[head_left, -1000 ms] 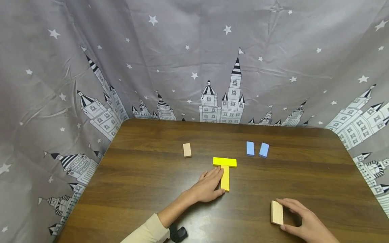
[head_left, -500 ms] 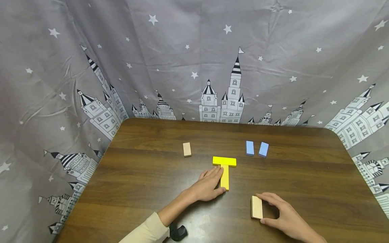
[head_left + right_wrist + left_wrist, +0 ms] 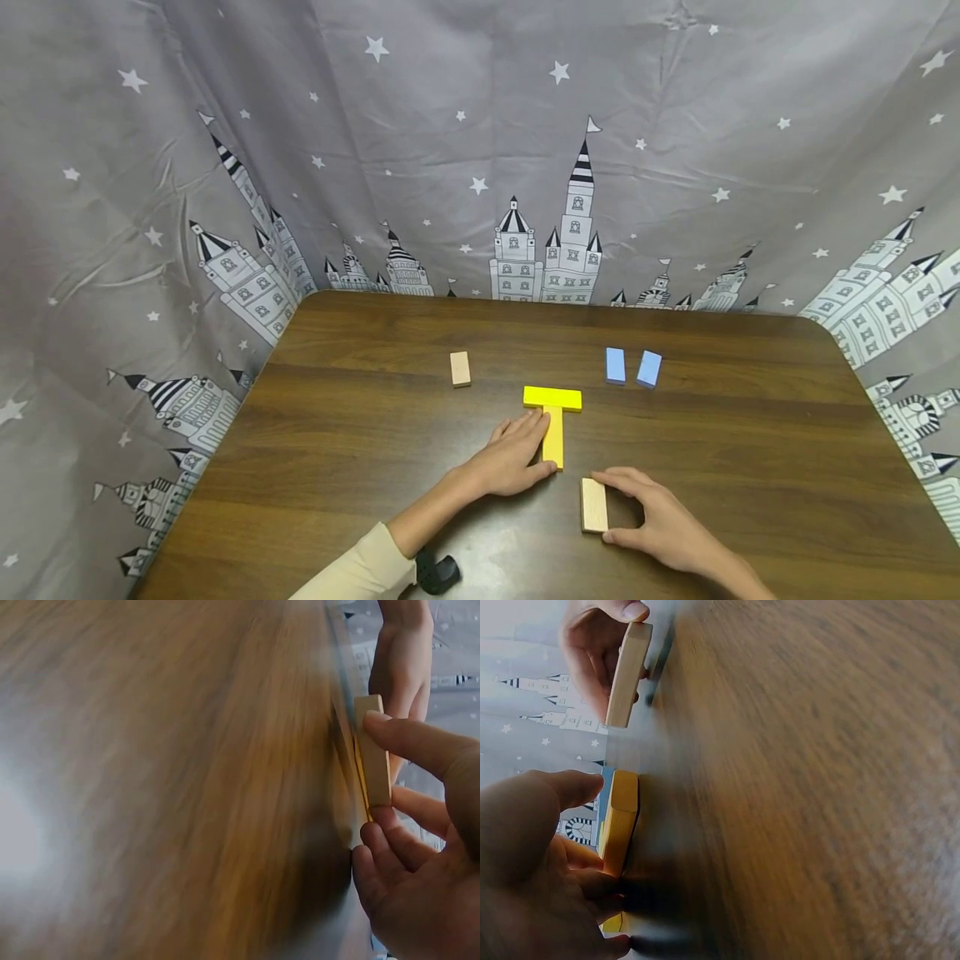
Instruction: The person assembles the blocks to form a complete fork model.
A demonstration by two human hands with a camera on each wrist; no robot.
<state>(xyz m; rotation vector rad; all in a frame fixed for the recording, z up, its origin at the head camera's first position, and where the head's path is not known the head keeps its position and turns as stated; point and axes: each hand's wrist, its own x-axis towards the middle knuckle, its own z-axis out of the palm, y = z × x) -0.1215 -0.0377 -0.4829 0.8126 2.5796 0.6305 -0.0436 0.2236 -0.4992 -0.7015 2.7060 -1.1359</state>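
My right hand [image 3: 660, 521] pinches a plain wooden block [image 3: 594, 505] by its two ends, thumb at the near end and fingertips at the far one. In the left wrist view that wooden block [image 3: 630, 673] appears slightly above the table. Just left of it lies a yellow block [image 3: 552, 439], its far end meeting a brighter yellow block [image 3: 552, 399] set crosswise, so the pair forms a T. My left hand [image 3: 510, 462] rests against the lower yellow block's left side, fingers fairly straight, thumb near its near end.
Two blue blocks [image 3: 615, 366] lie apart at the back right. Another plain wooden block [image 3: 461, 369] is left of the T. A black object [image 3: 438, 573] shows by the left sleeve. The brown table [image 3: 337, 433] ends at a grey castle-print curtain [image 3: 420, 150].
My right hand has carried the wooden block leftward and slightly away from me, close to the T. The left hand has stayed at the yellow block.
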